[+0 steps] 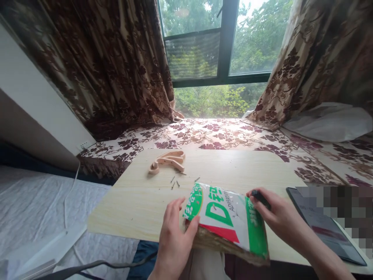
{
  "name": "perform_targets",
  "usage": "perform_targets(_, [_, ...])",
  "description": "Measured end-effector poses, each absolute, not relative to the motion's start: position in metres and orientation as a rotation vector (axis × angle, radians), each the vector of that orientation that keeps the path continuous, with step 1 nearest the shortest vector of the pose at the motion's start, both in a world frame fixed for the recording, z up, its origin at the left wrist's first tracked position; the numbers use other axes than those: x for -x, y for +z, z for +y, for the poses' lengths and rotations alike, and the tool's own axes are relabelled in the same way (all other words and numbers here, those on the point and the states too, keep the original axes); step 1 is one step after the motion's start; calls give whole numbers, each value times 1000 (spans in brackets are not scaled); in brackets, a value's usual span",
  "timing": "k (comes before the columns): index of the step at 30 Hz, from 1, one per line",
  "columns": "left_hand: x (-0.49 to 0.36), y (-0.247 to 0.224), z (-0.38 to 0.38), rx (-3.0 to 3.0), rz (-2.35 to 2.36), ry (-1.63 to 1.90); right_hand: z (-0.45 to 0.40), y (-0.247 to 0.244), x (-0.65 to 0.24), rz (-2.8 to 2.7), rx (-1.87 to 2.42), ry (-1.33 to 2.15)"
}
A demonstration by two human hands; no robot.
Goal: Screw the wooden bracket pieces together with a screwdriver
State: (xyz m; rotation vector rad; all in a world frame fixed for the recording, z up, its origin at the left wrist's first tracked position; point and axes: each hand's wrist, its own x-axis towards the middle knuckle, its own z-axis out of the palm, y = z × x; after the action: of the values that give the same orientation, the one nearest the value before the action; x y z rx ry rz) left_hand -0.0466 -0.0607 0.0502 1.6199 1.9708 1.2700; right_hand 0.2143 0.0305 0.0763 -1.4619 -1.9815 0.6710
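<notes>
1. Head view: my left hand (176, 231) grips the printed packet (223, 216) at its left edge, over the worktop's (128, 206) near side.
2. My right hand (272, 210) grasps a black handle (261, 199) beside the packet's right edge.
3. Screws (178, 183) lie beyond, near a curved wooden piece (182, 168).

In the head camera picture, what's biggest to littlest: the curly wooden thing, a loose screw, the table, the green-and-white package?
Table
Green-and-white package (being close to the camera helps)
Curly wooden thing
Loose screw
</notes>
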Motion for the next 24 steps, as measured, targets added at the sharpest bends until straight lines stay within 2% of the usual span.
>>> perform_targets(2, [43,48,-56,-1571,1986,1314,17,73,-214,-2007,1537,671])
perform_targets(6, [29,51,-40,-1576,1872,1334,-4,66,-201,-2065,1384,815])
perform_targets(11, [21,58,-3,-1569,1833,1319,6,61,-181,-2003,1417,681])
perform_targets(16, [39,66,16,-1609,1841,1158,22,61,-190,-2030,1446,619])
perform_targets(24, [156,93,67,-1329,2564,970,27,53,-210,-1858,1464,664])
